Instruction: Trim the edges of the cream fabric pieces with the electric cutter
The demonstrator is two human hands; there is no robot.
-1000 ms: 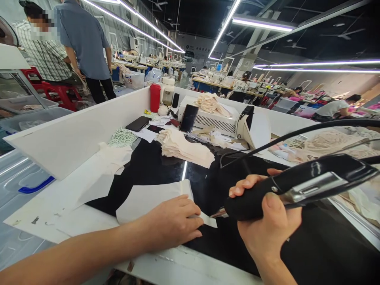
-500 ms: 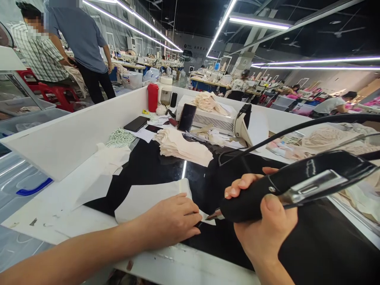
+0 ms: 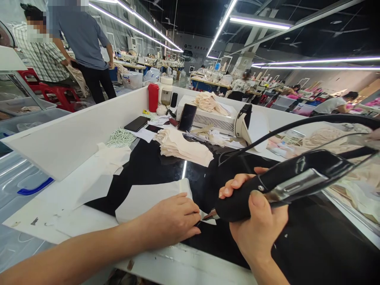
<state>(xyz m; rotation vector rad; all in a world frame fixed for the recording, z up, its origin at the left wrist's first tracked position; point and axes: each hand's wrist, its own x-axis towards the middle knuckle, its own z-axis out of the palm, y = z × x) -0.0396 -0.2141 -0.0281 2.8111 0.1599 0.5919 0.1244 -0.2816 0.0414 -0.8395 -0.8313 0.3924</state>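
My right hand point(image 3: 258, 221) is wrapped round a black corded hand tool point(image 3: 285, 184) with a silver strip along its body. Its narrow metal tip point(image 3: 211, 215) points left and meets the corner of a white fabric piece point(image 3: 145, 198); whether it goes under or over the edge I cannot tell. Flat on that fabric lies my left hand point(image 3: 173, 217), palm down, fingers extended over its right end, close to the tool's tip. The hand and forearm cover the fabric's near edge. Beneath is a black work surface point(image 3: 237, 241).
Beyond the fabric lies a stack of cream cut pieces point(image 3: 184, 146). Phones point(image 3: 187, 117), a red cup point(image 3: 153, 97), green cord point(image 3: 120, 137) and a white box-shaped device point(image 3: 213, 118) stand farther back. The tool's cable point(image 3: 285, 130) arches rightward. People point(image 3: 81, 43) are beyond the white partition point(image 3: 74, 130).
My right hand and the tool have shifted slightly left and down, and the tip reaches a little farther onto the fabric corner. My left hand and the fabric look nearly unchanged.
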